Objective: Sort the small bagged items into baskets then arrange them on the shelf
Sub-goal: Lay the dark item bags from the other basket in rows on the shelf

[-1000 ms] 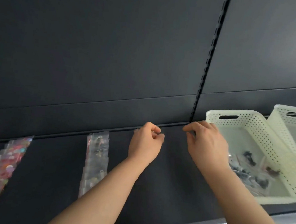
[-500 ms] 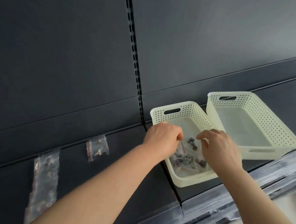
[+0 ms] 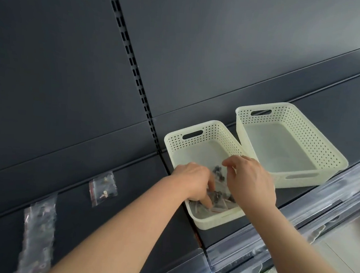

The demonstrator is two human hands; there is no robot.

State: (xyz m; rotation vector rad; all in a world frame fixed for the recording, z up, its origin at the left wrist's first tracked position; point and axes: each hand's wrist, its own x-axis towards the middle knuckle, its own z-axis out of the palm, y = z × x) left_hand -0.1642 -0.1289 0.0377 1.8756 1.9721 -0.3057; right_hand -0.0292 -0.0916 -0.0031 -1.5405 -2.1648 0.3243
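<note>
I see both hands inside the near basket [image 3: 208, 132]. My left hand [image 3: 193, 182] reaches in from the left. Its fingers [image 3: 209, 202] curl down into the pile of bags [image 3: 220, 198] at the near end of the basket. It looks like they pinch a bag, but the pile is blurry there. My right hand [image 3: 252, 184] is over the same pile, knuckles up. Its thumb and first finger are bent with the tips close together. I cannot tell if they hold anything.

The basket sits on the shelf [image 3: 127, 215]. Its long side runs from the front edge toward the back wall, and a handle hole is at the far end. The far basket [image 3: 306, 135] stands just beside it on the right and lies almost the same way, turned a little to the right.

One small bag [image 3: 103, 188] lies flat on the shelf, well to the left. Its long side runs front to back too. A row of bags [image 3: 38, 228] lies further left.
</note>
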